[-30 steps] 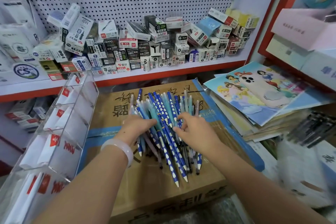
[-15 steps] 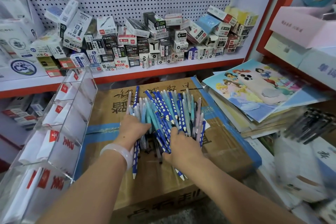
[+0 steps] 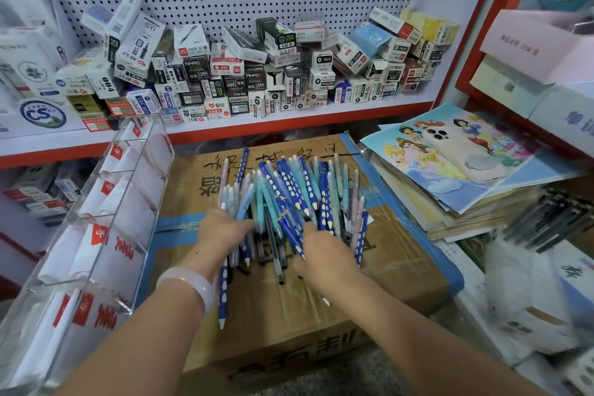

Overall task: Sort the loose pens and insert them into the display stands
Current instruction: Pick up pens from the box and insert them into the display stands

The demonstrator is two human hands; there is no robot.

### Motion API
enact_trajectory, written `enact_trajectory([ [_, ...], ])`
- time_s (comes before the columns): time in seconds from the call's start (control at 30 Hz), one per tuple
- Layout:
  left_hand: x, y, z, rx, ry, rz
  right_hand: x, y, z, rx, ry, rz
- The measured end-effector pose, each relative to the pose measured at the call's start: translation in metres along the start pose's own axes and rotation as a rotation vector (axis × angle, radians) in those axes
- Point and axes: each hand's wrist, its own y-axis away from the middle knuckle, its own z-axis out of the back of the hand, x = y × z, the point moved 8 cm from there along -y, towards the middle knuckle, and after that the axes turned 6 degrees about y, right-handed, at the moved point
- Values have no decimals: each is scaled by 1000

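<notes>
so the pens [image 3: 289, 199] are piled on top of a cardboard box [image 3: 321, 309], display stand [image 3: 106, 219] just left of it, books [image 3: 456, 177] stacked on the right, and a shelf [image 3: 289, 119] crammed with small boxes [image 3: 244, 74] behind

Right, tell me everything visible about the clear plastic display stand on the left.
The clear plastic display stand is a long, stepped acrylic rack, split by clear dividers into tiers. White card inserts with red markings sit in the tiers; no pens are in it. It slopes up toward the red-edged shelf, beside the brown cardboard box. Neither hand touches it.
</notes>
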Motion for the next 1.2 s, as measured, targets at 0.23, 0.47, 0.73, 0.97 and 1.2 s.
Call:
enact_trajectory([
  [0.23, 6, 10, 9, 99, 115, 5, -30, -31, 49, -91, -281, -71],
  [0.47, 14, 14, 13, 152, 216, -10, -52, -95, 59, -87, -244, -150],
  [0.73, 9, 18, 21, 149, 297, -69, -53, -115, 72, -203, -273, -136],
  [0.97, 6, 26, 26, 131, 441, -91, -67, -93, 85, -338, -284, -121],
  [1.2, -4, 46, 32, 137, 537, -126, -65, -69, 85, -324, -249, -62],
])
